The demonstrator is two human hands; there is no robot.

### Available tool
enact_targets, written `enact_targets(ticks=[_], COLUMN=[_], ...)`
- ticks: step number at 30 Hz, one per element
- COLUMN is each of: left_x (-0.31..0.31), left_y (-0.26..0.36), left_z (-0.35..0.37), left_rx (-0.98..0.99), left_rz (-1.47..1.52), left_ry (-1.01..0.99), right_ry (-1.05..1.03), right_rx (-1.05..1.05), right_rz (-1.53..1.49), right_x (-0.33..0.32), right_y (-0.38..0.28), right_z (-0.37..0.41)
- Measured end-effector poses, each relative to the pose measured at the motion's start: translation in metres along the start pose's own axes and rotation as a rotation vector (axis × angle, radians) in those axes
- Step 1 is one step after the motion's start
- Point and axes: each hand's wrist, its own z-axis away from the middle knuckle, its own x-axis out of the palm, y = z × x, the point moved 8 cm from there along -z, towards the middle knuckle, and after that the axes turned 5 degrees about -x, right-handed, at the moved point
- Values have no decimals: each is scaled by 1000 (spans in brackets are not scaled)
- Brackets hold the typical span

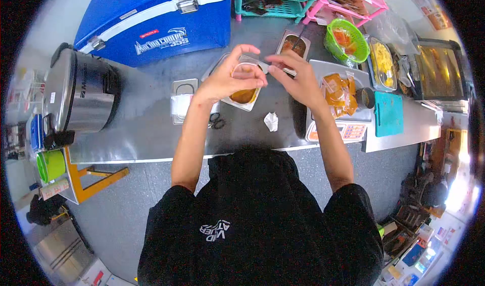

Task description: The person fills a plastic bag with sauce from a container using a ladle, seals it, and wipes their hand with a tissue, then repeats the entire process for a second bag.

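My left hand (225, 81) is raised over a metal pan of brown sauce (243, 96), its fingers curled in toward the thumb. Something see-through, perhaps thin plastic, shows at those fingers, but I cannot make it out. Close by on the right, my right hand (299, 79) has its fingertips pinched together, and what they hold is too small to tell. Below the hands lies a crumpled white paper (271, 121). Black scissors (216, 121) rest left of it, beside a metal tray with a white cloth or paper (181, 106).
On the right stands a scale (337, 130) bearing orange sauce packets (339, 91). Behind it are a green basket (347, 39) and a tray of yellow food (382, 64). A blue cooler (156, 28) and a large metal pot (83, 91) stand on the left.
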Motion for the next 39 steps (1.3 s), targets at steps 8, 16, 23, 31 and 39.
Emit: enact_targets(ticks=[8,16,23,31,39], left_x=[9,-8,5,8,32], left_y=[24,64,73,61,52], left_z=[-8,4,9,16,18], left_rx=[74,335,331,336,262], left_rz=[99,-269,-343,-448,-432], left_ry=[58,453,484,467,264], right_ry=[-9,249,236,208,168], right_rx=[27,88,50,42,-10], right_rz=[-116,-106,-104,25,92], right_x=[-10,-38,-43,-45,-30], right_y=[-34,-34,-43,-53,-67], right_z=[-19,-15,-10,7,29])
